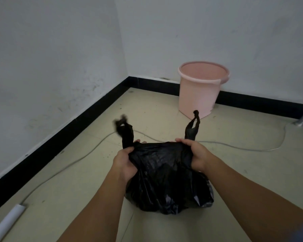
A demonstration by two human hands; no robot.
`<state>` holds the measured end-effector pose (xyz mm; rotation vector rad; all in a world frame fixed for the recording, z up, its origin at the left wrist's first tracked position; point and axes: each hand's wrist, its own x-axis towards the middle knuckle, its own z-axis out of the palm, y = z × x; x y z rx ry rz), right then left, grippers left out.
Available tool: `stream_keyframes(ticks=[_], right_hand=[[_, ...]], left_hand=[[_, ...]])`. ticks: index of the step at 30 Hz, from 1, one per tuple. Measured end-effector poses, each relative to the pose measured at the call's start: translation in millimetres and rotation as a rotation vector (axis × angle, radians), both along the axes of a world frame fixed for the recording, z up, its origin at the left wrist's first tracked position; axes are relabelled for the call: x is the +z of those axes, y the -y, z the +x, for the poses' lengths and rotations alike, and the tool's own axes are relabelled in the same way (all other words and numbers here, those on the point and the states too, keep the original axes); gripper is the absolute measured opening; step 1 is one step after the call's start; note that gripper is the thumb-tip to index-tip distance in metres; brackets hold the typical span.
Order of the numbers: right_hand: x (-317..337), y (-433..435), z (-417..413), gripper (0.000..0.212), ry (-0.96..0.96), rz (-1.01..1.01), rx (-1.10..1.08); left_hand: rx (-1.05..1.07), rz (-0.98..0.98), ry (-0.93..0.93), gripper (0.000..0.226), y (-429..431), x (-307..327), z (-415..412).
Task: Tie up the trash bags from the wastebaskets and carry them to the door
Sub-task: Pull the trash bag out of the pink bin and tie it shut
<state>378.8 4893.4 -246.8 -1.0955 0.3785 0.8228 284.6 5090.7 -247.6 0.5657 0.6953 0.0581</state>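
Trash bag (166,179), black and crinkly, is the big thing here, sitting low in the middle of the view over the beige floor (234,172), bulging at the bottom. Can't tell for sure if it's resting on the floor or hanging just above it.

Next biggest is the pink wastebasket (199,91), upright against the far wall by the black baseboard (59,142), near the room corner and well apart from the bag. No liner visible in it.

Both hands are on the bag's top edge. Left hand (124,163) is closed tight around a bunched fistful of plastic on the left side, right hand (198,154) is clenched the same way on the right, fingers curled over the rim.

Two handle loops poke up past the hands: the left loop (125,131) looks blurry, the right loop (192,128) stands up thin and twisted in front of the wastebasket's base.

A thin grey cable (252,148) snakes across the floor behind the bag, and a white tube thing (9,222) lies bottom left beside the baseboard.
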Motion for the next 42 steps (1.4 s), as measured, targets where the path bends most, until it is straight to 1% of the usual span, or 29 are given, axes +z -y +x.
stream_keyframes(ticks=[3,4,6,7,9,11,14,16,18,19,20,21,22,23,24,25,26,27,28,29,30,32,33,35,36,38,40,42], right_hand=[[7.9,-16.7,2.5,0.027,-0.016,0.121,-0.138],[9.6,-21.8,2.5,0.03,-0.025,0.115,-0.159],[8.7,-27.1,2.8,0.037,-0.007,-0.005,-0.154],[5.2,-27.2,2.7,0.042,0.029,-0.11,-0.125],[-5.3,-25.8,2.1,0.051,0.136,-0.324,-0.045],[-13.0,-23.5,-0.1,0.055,0.262,-0.501,0.072],[-17.0,-20.1,-2.4,0.051,0.467,-0.728,0.344],[-16.8,-20.3,-4.8,0.039,0.547,-0.794,0.532],[-17.3,-21.6,-7.6,0.021,0.537,-0.745,0.607],[-15.6,-21.2,-8.7,0.014,0.481,-0.655,0.603],[-13.1,-20.2,-8.2,0.016,0.397,-0.526,0.588],[-10.2,-18.9,-7.1,0.021,0.306,-0.38,0.581],[-6.5,-17.7,-5.6,0.025,0.237,-0.265,0.572],[-2.0,-17.5,-4.6,0.03,0.195,-0.202,0.56],[-0.3,-18.5,-2.9,0.04,0.179,-0.19,0.535],[-0.7,-20.2,-1.4,0.051,0.187,-0.232,0.492],[-4.0,-22.6,0.4,0.057,0.214,-0.315,0.425],[-8.9,-24.4,3.2,0.059,0.231,-0.383,0.317],[-13.3,-24.8,5.9,0.058,0.227,-0.403,0.215],[-15.7,-24.6,8.2,0.056,0.198,-0.37,0.149],[-15.1,-23.1,10.1,0.056,0.163,-0.318,0.128],[-7.1,-18.2,11.0,0.056,0.097,-0.218,0.159],[-2.8,-16.1,10.2,0.055,0.082,-0.177,0.198],[4.3,-14.9,5.3,0.051,0.077,-0.119,0.322],[6.6,-15.3,2.3,0.05,0.083,-0.099,0.398],[9.1,-16.3,-0.3,0.048,0.089,-0.08,0.504],[9.3,-17.3,-0.1,0.048,0.087,-0.063,0.521],[10.3,-18.7,-2.2,0.05,0.075,-0.001,0.526]], left_hand=[[0.015,-0.032,-0.023,0.034,5.6,5.1,3.6],[-0.006,-0.031,-0.033,0.033,5.8,5.0,4.9],[-0.089,0.044,-0.063,0.034,6.1,6.0,6.2],[-0.133,0.15,-0.1,0.034,6.5,5.5,7.1],[-0.202,0.47,-0.2,0.033,9.4,3.1,8.0],[-0.212,0.759,-0.232,0.032,14.9,4.1,8.2],[-0.254,0.989,-0.225,0.034,21.1,3.4,10.9],[-0.298,1.115,-0.251,0.035,23.3,1.5,14.0],[-0.378,1.308,-0.286,0.031,24.0,-2.9,15.6],[-0.43,1.413,-0.307,0.03,24.0,-5.5,15.3],[-0.481,1.509,-0.317,0.028,23.0,-8.5,14.1],[-0.536,1.59,-0.3,0.027,22.0,-11.6,12.7],[-0.599,1.657,-0.255,0.026,21.6,-14.6,11.2],[-0.668,1.706,-0.194,0.025,21.7,-16.9,9.2],[-0.737,1.736,-0.128,0.025,23.4,-18.4,7.9],[-0.79,1.744,-0.066,0.026,26.0,-19.2,7.4],[-0.827,1.73,-0.019,0.027,28.5,-18.8,7.3],[-0.85,1.682,0.016,0.027,30.5,-17.7,7.0],[-0.853,1.588,0.041,0.026,31.6,-16.2,6.9],[-0.834,1.449,0.042,0.024,30.8,-15.2,6.5],[-0.79,1.287,0.013,0.02,28.5,-13.3,5.3],[-0.664,0.983,-0.101,0.013,21.2,-10.2,0.9],[-0.614,0.862,-0.149,0.01,17.1,-9.7,-1.2],[-0.557,0.695,-0.228,0.005,8.5,-9.9,-2.0],[-0.549,0.641,-0.263,0.004,5.5,-9.2,-1.8],[-0.551,0.564,-0.317,0.018,1.5,-10.2,-1.9],[-0.541,0.527,-0.353,0.026,-2.5,-12.6,-1.8],[-0.539,0.496,-0.376,0.033,-6.2,-15.3,-0.9]])
